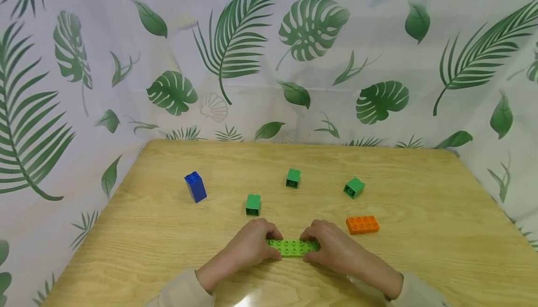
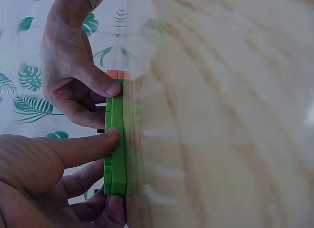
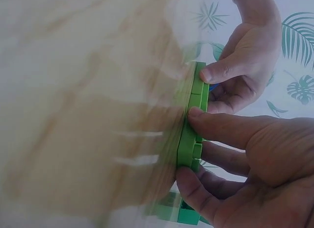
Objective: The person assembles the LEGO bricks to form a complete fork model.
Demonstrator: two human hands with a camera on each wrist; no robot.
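Observation:
Two light green toy building bricks lie end to end on the table near its front, studs up, a seam between them in the head view. The left hand pinches the left light green brick, thumb on the near side and fingers on the far side. From the other end, the right hand grips the right light green brick the same way. In the left wrist view, the left thumb presses the long side of its light green brick. The hands cover both outer ends.
On the wooden table, a blue brick stands at the left. Three dark green bricks are spread behind the hands: one near the left hand, one farther back, one to the right. An orange brick lies beyond the right hand.

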